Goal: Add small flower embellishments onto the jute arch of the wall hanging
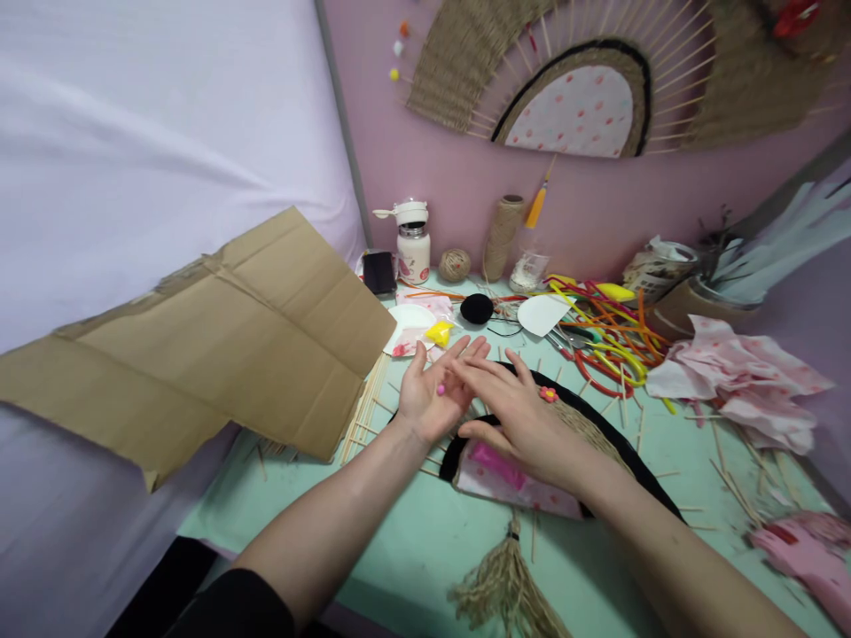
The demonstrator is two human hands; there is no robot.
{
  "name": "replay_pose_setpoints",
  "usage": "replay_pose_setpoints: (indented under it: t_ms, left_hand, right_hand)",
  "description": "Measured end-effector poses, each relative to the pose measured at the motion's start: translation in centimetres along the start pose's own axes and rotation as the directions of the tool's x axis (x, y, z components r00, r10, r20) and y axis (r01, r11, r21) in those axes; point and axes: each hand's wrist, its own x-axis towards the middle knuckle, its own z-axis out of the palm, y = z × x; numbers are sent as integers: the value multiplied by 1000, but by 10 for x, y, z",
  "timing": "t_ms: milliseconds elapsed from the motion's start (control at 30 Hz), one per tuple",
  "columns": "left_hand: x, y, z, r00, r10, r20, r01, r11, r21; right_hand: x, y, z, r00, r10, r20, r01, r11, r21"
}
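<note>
My left hand (431,390) lies palm up above the table with its fingers spread, and a tiny pink bead (440,389) rests in the palm. My right hand (515,416) hovers palm down just to the right, its fingertips reaching over the left palm towards the bead. Under both hands lies a half-made woven fan (602,434) with jute weaving, a black rim, pink patterned fabric and a jute tassel (509,585). A small pink flower button (549,393) sits on the fan beside my right hand.
A large cardboard sheet (219,337) leans at the left. Wooden sticks (365,403) lie scattered on the mint table. At the back stand a white bottle (413,244), twine spools (502,235), a black pompom (477,307) and coloured pipe cleaners (608,332). Crumpled pink fabric (737,377) is at right.
</note>
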Motion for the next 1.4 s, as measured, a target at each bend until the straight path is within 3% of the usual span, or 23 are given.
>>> replay_pose_setpoints:
  t_ms: [167, 500, 700, 833, 900, 1000, 1100, 1200, 1267, 1400]
  left_hand:
    - [-2, -3, 3, 1000, -2, -25, 2, 1000, 4]
    - [0, 0, -5, 998, 8, 66, -9, 1000, 3]
    - [-4, 3, 0, 999, 26, 19, -26, 1000, -11]
    - [-2, 0, -3, 998, -47, 42, 46, 999, 12]
    - [-1, 1, -5, 999, -29, 39, 29, 1000, 5]
    - [-1, 4, -4, 998, 28, 47, -26, 999, -32]
    - [-3, 2, -2, 998, -18, 63, 19, 1000, -19]
    - [-4, 2, 0, 997, -61, 52, 61, 998, 0]
    - [-3, 5, 0, 999, -28, 40, 28, 999, -19]
    - [-3, 8, -2, 998, 19, 57, -16, 999, -49]
  right_hand:
    - [0, 4, -7, 1000, 26, 5, -26, 1000, 2]
    - [1, -14, -1, 990, -112, 85, 115, 993, -29]
    - [1, -12, 4, 996, -85, -11, 83, 985, -149]
    - [1, -16, 5, 991, -119, 62, 123, 990, -68]
    - [1, -18, 3, 984, -150, 92, 154, 987, -39]
    - [1, -17, 2, 992, -111, 51, 116, 988, -101]
    - [0, -15, 5, 998, -54, 13, 55, 987, -150]
    - [0, -17, 4, 993, -83, 79, 91, 991, -100]
    - [0, -19, 2, 988, -109, 113, 116, 991, -65]
    - [0, -17, 1, 996, -57, 63, 64, 991, -116]
